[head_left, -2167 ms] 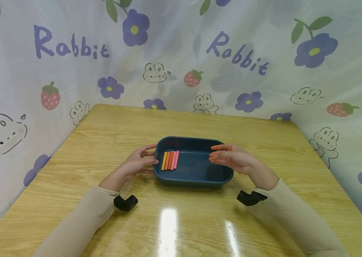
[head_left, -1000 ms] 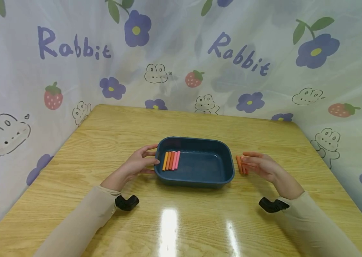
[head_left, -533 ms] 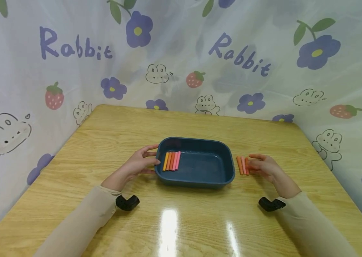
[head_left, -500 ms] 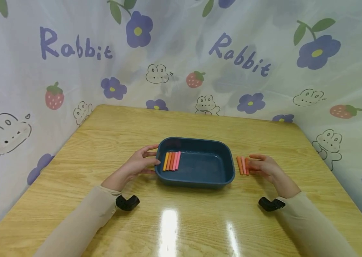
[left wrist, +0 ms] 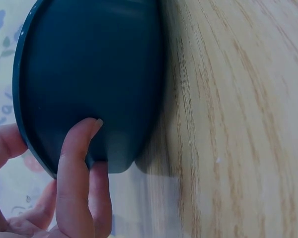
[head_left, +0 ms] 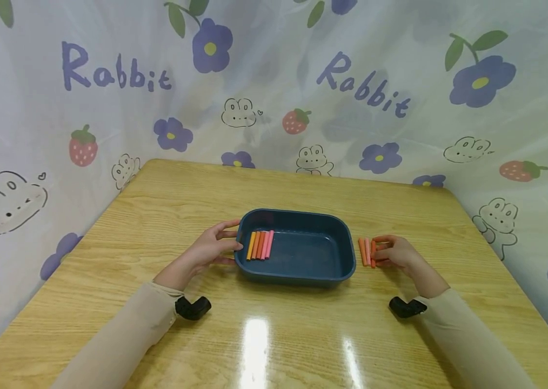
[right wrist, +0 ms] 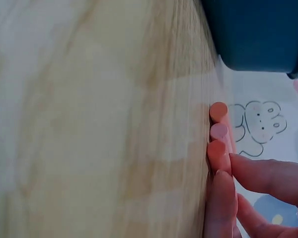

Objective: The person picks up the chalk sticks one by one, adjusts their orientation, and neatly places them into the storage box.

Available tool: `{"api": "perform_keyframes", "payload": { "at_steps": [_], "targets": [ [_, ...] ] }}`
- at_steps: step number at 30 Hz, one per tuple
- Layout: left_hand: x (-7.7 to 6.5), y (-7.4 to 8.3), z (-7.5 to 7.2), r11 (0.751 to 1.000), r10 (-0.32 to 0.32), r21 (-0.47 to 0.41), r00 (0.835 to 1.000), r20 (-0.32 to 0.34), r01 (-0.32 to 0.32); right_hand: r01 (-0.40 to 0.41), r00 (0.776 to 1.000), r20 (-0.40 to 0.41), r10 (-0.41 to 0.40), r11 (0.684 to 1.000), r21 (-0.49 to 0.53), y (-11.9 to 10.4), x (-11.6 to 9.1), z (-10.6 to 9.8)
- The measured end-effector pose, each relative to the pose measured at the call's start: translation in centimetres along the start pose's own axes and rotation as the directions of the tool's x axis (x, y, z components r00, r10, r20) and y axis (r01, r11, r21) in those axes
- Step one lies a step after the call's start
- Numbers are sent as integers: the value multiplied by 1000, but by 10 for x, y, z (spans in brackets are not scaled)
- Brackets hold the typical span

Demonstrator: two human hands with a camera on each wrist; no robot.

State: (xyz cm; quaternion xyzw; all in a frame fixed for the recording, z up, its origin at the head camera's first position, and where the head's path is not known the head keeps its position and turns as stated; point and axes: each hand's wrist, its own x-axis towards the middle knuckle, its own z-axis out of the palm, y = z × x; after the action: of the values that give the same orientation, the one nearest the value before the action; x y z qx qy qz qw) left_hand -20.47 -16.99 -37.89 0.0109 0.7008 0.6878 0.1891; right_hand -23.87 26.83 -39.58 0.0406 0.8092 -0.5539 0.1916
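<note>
A dark blue oblong tub (head_left: 310, 254) sits on the table. My left hand (head_left: 208, 247) holds its left end, thumb at the rim and fingers (left wrist: 75, 148) against the outer wall. Inside the tub at the left lies a row of several chalk sticks (head_left: 260, 246), from yellow through orange to pink. Just right of the tub, three more lie side by side: an orange stick (head_left: 362, 252), a pink stick (head_left: 367, 253) and a red-orange stick (right wrist: 218, 151). My right hand (head_left: 399, 254) pinches the red-orange one between thumb and fingers, near its end in the right wrist view.
The wooden table (head_left: 303, 335) stretches out around the tub. Behind it hangs a white curtain (head_left: 274, 70) with rabbits, flowers and strawberries. Black wrist devices (head_left: 192, 308) stick out at both cuffs.
My right hand has gone from over the tub's right end to the sticks on the table at its right, and its fingers have closed on the rightmost one. My left hand stays put.
</note>
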Motion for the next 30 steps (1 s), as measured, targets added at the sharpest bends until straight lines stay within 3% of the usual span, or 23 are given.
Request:
{"api": "perform_keyframes", "payload": {
  "at_steps": [8,18,22,30],
  "targets": [
    [-1,0,-1,1000,-5,3,1000,-6,5,44,998,-39,-46,998,-43,-3,-4,6],
    [0,-1,-1,1000,-5,-3,1000,-5,5,42,999,-38,-37,989,139,-3,-6,2],
    [0,0,0,1000,-5,-9,1000,1,5,50,999,-6,-50,967,251,-8,-10,1],
    [-1,1,-1,1000,-9,-10,1000,0,9,47,993,73,-89,891,451,-22,-17,3]
  ]
}}
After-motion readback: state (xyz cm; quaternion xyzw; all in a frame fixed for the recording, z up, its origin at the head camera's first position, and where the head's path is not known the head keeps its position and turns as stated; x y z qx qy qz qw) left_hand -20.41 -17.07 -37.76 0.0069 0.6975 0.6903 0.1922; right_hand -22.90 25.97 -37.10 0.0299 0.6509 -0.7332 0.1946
